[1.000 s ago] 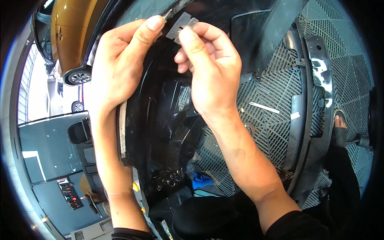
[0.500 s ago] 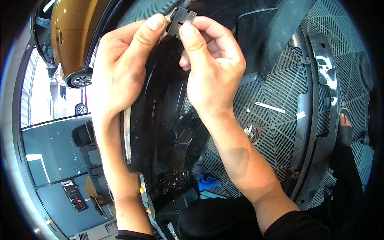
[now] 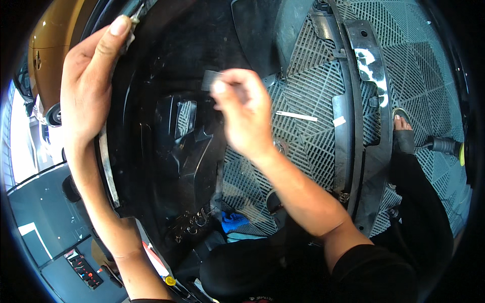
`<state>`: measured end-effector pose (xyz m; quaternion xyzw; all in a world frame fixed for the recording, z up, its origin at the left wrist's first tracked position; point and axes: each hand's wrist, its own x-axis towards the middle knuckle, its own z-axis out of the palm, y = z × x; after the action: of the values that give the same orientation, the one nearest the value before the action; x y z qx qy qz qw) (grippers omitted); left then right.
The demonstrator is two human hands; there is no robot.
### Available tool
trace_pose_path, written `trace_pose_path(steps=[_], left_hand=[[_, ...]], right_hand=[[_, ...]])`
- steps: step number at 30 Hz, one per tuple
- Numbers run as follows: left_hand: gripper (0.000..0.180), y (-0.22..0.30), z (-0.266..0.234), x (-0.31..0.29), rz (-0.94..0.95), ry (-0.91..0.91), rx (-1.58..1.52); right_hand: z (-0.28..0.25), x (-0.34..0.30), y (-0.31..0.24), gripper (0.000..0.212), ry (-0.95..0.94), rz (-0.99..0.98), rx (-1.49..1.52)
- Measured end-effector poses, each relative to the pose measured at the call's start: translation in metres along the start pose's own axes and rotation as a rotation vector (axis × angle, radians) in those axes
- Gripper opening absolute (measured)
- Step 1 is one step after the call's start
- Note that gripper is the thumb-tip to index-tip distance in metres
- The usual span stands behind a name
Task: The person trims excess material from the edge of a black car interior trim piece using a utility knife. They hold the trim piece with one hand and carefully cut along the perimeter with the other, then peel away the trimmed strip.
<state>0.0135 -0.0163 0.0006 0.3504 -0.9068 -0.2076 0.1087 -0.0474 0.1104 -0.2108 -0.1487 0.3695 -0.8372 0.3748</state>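
My left hand (image 3: 93,76) is closed at the upper left, thumb pressed against the fingers. A small pale piece with a thin metallic tip (image 3: 137,13) pokes out past its thumb; its kind is unclear. That hand is over the long edge of a large black plastic car bumper (image 3: 151,111). My right hand (image 3: 245,108), slightly blurred, is over the bumper's inner side, apart from the left. Between its thumb and fingers it pinches a thin grey metal blade (image 3: 209,80), which was seen notched in the earlier view.
Grey grated floor tiles (image 3: 308,141) lie right of the bumper, with a white strip (image 3: 296,116) on them. Farther right stands a long black bar-shaped part (image 3: 371,151). A blue cloth (image 3: 233,221) is near my legs. My sandalled foot (image 3: 402,121) is at the right; a brown car (image 3: 55,55) is at upper left.
My hands, close together before, have drawn apart. The right hand has moved down and away with the blade, while the left keeps its pinch. The whole view has shifted.
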Motion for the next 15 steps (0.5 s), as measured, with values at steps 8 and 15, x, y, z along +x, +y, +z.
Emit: trace_pose_path(steps=[8,15], left_hand=[[0.050,-0.013,-0.005,-0.001,0.007,0.073,0.125],[0.050,-0.017,-0.006,-0.003,-0.021,0.102,0.119]], right_hand=[[-0.205,0.022,-0.008,0.026,0.162,0.065,-0.600],[-0.230,0.031,-0.001,0.018,0.107,0.047,-0.627]])
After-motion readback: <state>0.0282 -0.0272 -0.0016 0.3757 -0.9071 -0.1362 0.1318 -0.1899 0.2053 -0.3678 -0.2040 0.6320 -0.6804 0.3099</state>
